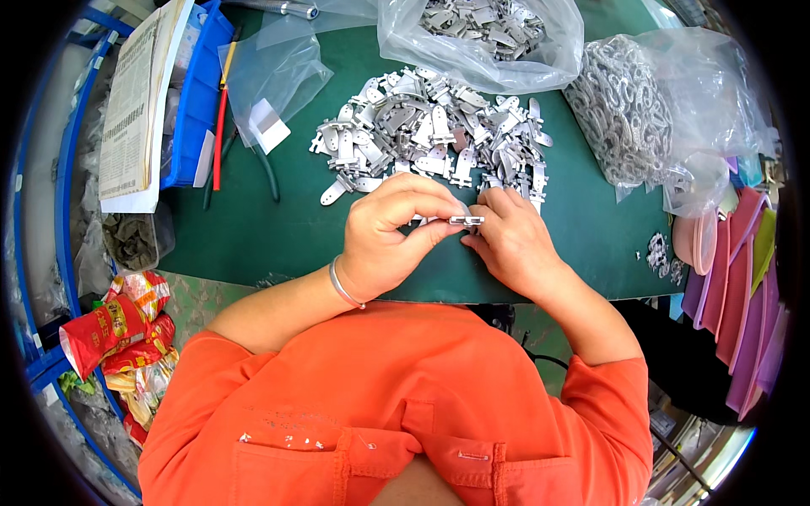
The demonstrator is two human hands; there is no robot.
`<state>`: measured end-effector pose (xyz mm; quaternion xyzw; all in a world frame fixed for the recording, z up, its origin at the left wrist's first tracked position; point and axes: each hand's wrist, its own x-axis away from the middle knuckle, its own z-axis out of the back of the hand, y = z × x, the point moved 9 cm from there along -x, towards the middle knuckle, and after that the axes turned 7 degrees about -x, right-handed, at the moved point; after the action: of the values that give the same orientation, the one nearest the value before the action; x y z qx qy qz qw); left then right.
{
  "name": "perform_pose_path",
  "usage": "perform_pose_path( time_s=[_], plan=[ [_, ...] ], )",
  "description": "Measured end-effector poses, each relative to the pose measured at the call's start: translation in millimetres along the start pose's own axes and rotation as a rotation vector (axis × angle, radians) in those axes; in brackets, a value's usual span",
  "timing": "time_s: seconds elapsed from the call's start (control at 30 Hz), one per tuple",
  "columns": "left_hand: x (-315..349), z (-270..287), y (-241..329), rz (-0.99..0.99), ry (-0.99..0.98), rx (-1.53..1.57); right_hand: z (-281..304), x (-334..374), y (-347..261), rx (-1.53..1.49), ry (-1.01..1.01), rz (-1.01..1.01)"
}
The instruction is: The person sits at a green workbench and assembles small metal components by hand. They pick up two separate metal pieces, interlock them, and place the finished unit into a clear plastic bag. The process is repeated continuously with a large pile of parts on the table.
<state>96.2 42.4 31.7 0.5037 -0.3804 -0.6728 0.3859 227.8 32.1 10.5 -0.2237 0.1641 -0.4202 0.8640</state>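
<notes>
Between my two hands, just above the table's near side, is a small silver metal hinge-like piece (466, 221). My left hand (396, 218) pinches its left end between thumb and fingers. The fingers of my right hand (513, 236) are curled closed at the piece's right end; what lies inside them is partly hidden. Right behind my hands spreads a loose pile of similar metal pieces (422, 122), flat rounded plates with cross-shaped ends. Beyond the pile, an open clear plastic bag (540, 72) holds more of them.
A clear bag of metal chain-like links (620, 105) lies at the back right. Small metal bits (660, 253) sit near the right edge of the green table (245, 244). Pliers (268, 173), a red rod (221, 139) and a blue bin (190, 110) are on the left.
</notes>
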Motion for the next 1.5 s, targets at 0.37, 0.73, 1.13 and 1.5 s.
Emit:
perform_pose_path(
  time_s=[0.37,0.73,1.13,1.5],
  plan=[
    [10,-19,-41,0.621,-0.114,1.318,22,-2,24,-0.293,0.130,-0.184],
    [5,-6,-27,0.265,-0.161,-0.023,6,4,3,-0.106,-0.035,-0.082],
    [15,-15,-26,0.225,-0.250,-0.116,28,-29,10,-0.283,0.160,0.065],
    [6,3,-3,0.052,-0.069,-0.091,10,-32,3,0.200,0.162,0.304]
  ],
)
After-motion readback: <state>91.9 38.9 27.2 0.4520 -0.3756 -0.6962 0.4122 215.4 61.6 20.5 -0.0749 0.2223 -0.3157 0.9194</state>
